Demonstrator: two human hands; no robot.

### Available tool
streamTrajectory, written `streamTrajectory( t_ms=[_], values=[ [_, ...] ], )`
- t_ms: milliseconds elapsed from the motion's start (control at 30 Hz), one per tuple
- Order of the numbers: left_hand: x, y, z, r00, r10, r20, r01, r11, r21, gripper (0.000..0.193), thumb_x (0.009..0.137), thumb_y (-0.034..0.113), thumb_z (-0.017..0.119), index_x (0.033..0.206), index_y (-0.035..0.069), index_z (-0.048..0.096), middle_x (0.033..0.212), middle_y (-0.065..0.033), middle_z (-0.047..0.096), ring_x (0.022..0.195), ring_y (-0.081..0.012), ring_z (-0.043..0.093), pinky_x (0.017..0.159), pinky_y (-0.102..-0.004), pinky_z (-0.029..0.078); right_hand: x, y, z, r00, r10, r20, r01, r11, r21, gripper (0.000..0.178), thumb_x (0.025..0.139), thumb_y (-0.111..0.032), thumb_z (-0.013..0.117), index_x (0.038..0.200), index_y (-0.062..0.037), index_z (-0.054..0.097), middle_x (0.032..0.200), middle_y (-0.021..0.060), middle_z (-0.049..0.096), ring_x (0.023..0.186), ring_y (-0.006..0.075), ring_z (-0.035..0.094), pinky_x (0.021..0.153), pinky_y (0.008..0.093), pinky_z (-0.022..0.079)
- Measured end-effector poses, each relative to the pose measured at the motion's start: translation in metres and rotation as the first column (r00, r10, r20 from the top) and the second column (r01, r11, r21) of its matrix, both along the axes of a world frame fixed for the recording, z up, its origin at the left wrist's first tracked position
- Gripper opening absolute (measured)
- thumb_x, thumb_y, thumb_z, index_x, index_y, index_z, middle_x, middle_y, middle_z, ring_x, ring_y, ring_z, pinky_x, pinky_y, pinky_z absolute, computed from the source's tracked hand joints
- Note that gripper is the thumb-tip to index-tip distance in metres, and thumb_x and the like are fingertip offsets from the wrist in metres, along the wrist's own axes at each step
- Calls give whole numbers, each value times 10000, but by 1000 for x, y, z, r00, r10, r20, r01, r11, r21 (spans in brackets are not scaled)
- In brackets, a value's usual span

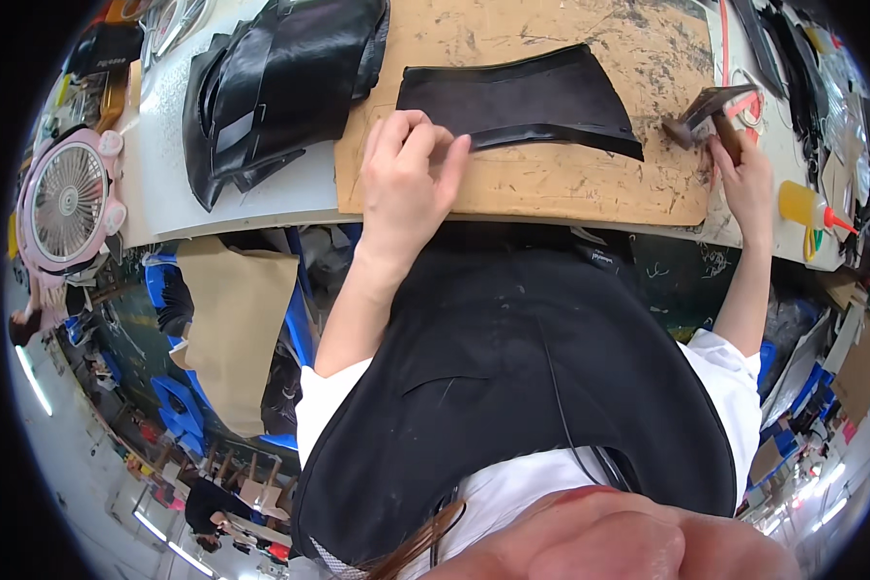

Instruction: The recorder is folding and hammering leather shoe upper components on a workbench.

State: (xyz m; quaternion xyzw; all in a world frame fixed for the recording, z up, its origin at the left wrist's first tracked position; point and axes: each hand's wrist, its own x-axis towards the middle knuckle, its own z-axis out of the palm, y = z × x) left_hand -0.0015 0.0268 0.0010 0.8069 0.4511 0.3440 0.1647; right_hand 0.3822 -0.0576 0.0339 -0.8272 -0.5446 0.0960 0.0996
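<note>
A dark leather panel [532, 97] with folded edges lies on the worn brown board [570, 198]. My left hand [406, 169] is at the panel's near left corner, fingers bent and thumb along its near edge; that corner and some fingertips are hidden. To the right of the panel, my right hand [744, 179] is closed around the wooden handle of a hammer [710, 116]. The hammer's dark head is beside the board's right edge, apart from the panel.
Stacked black leather pieces [295, 82] overlap the board's left side. A pink fan [68, 198] stands far left. On the right are a yellow squeeze bottle [800, 205] with a red nozzle and hanging black strips [810, 82]. Brown sheet material [237, 329] lies below the table's left edge.
</note>
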Motion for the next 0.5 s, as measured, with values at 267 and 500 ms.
streamTrajectory(
  t_ms=[267, 500],
  values=[
    [-5, 6, -1, 995, -13, 96, 15, 1000, -26, 150, 719, 63, 777, 727, 34, 630, 817, -85, 604, 775, -278, 594, 681, -377, 486, -138, 20, 68, 839, 530, -120, -498, 838, 221, 270, 860, -254, 698, 965, -35, 581, 660, 103, 630, 605, 290, 640, 564, 401, 493],
    [-8, 9, 0, 993, -61, 102, 63, 998, -10, 151, 719, 47, 785, 740, 23, 638, 804, -79, 630, 765, -242, 617, 667, -327, 494, -163, 39, 51, 812, 578, -82, -571, 816, 87, 263, 879, -259, 666, 866, -64, 490, 623, 129, 590, 584, 334, 616, 506, 425, 472]
  ],
)
